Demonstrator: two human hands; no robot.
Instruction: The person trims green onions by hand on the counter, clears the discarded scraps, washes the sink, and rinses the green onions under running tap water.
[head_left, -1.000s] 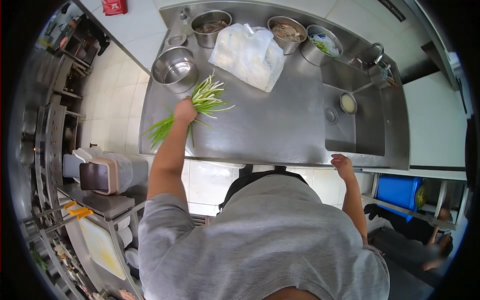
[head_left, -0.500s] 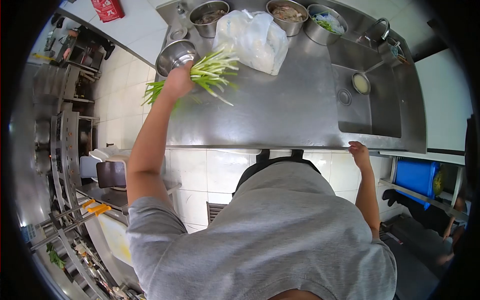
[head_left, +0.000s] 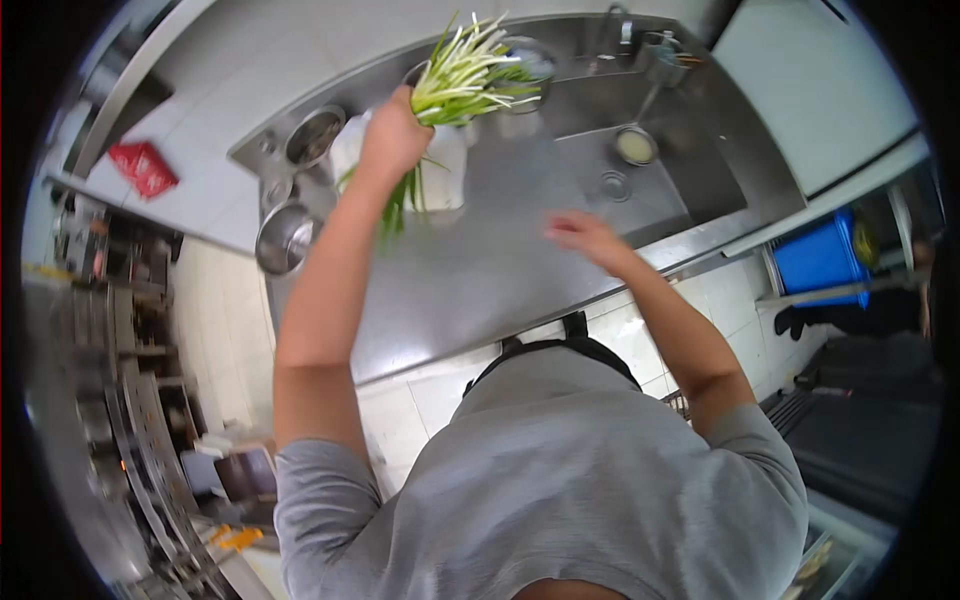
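Observation:
My left hand (head_left: pixel 395 140) is closed around a bunch of spring onions (head_left: pixel 470 75), gripping it mid-length above the far side of the steel counter (head_left: pixel 440 290). The white stems point up and right, and the green leaves hang below the fist. Under and behind the bunch is a white plastic bag (head_left: pixel 452 180), partly covered by my hand and forearm. My right hand (head_left: pixel 585 238) hovers over the counter just left of the sink, slightly blurred, with its fingers stretched out and nothing in them.
A sink (head_left: pixel 720 195) is at the right, with a round vessel of pale contents (head_left: pixel 636 146) and a tap (head_left: pixel 617 35). Metal bowls (head_left: pixel 288 238) line the counter's left side. A red packet (head_left: pixel 143 168) lies beyond. A blue container (head_left: pixel 820 260) stands at right.
My left hand has carried the spring onions right, from beside the metal bowl to over the bag. My right hand has moved from the counter's front edge inward and left. The view has turned.

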